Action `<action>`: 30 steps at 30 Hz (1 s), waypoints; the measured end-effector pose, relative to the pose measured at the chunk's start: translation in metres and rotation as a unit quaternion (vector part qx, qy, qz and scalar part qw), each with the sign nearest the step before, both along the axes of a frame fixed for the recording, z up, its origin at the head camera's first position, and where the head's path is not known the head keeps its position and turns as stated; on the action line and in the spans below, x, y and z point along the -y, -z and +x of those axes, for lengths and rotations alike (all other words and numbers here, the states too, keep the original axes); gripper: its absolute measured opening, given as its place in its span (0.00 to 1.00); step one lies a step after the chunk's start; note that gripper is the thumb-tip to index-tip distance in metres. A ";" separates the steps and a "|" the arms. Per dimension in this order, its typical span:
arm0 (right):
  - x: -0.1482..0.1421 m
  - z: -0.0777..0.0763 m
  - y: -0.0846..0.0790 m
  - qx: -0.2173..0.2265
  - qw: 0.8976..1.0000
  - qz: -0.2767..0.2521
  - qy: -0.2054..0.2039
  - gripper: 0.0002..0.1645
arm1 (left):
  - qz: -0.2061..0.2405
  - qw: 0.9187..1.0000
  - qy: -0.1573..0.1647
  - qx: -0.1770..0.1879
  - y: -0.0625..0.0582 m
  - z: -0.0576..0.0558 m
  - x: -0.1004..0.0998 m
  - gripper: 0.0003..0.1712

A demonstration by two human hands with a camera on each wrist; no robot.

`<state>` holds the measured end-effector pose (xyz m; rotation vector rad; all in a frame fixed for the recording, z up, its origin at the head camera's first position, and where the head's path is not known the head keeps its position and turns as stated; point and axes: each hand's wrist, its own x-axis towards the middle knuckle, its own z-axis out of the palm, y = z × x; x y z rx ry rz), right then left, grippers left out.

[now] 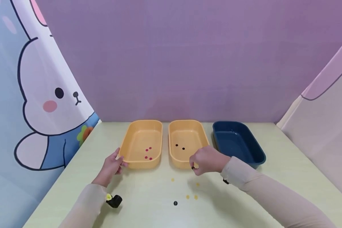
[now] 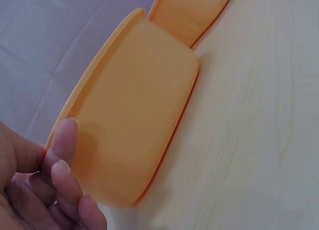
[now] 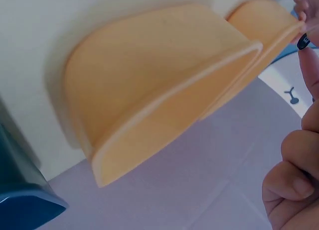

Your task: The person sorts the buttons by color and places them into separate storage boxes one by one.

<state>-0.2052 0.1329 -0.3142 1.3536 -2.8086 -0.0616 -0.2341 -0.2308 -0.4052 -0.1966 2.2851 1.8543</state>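
Observation:
My right hand (image 1: 207, 160) pinches a small black button (image 3: 303, 41) between thumb and forefinger, near the front rim of the middle orange tray (image 1: 179, 161). Two black buttons (image 1: 183, 148) lie inside that tray. At the left, my left hand (image 1: 111, 166) grips the front left corner of the other orange tray (image 2: 134, 100), thumb at the rim and fingertips against the outer wall. Several dark pink buttons (image 1: 146, 150) lie in this left tray. In front of the trays, one black button (image 1: 175, 203) and several yellow buttons (image 1: 195, 197) lie on the table.
A dark blue tray (image 1: 231, 139) stands at the right, behind my right forearm. The pale wooden table (image 1: 148, 209) runs back to a purple cloth wall (image 1: 188, 63). Printed cloth with a cartoon rabbit (image 1: 54, 79) hangs along the left side.

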 end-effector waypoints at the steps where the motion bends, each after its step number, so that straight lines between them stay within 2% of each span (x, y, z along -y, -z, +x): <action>1: 0.000 -0.001 -0.001 -0.003 1.000 -0.004 -0.002 0.03 | 0.003 1.000 -0.002 0.000 0.001 0.000 0.000 0.35; 8: 0.004 -0.009 0.001 -0.018 1.000 -0.017 -0.009 0.03 | 0.004 1.000 0.001 -0.003 0.001 0.001 0.000 0.36; 13: 0.010 -0.015 0.002 -0.028 1.000 0.002 -0.008 0.04 | -0.002 1.000 -0.001 -0.005 0.001 0.000 0.000 0.35; 18: 0.012 -0.019 0.002 -0.007 1.000 0.010 0.005 0.03 | 0.001 1.000 0.008 -0.003 0.001 0.001 -0.001 0.35; 23: 0.015 -0.031 0.007 -0.002 1.000 -0.012 0.009 0.03 | -0.001 1.000 0.006 0.000 0.000 0.001 -0.001 0.36; 30: 0.022 -0.043 0.007 0.041 0.998 -0.035 0.043 0.05 | -0.004 1.000 0.007 -0.006 0.000 0.001 0.001 0.35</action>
